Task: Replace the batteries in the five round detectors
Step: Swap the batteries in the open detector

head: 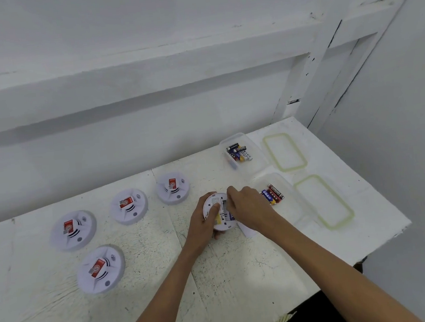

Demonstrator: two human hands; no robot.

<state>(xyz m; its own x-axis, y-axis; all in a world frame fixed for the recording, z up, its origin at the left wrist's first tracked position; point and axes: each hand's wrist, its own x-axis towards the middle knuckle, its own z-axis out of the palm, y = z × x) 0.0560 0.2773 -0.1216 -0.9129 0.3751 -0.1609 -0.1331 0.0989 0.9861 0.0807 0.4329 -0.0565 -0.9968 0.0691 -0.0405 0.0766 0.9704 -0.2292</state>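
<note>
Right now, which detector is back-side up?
The detector in the left hand, with the right hand at its battery bay: its back faces up. The other four lie face up, red stickers showing.

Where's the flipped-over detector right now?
Head view, right of centre: the flipped detector is gripped by the left hand, right hand over it, beside the nearer battery box.

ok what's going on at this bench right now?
A person is working on one detector turned on its back. The left hand grips it and the right hand has its fingertips at the battery compartment; whether they hold a battery is hidden. Four other detectors lie face up to the left. Two clear tubs with batteries sit to the right, lids off beside them.
</note>
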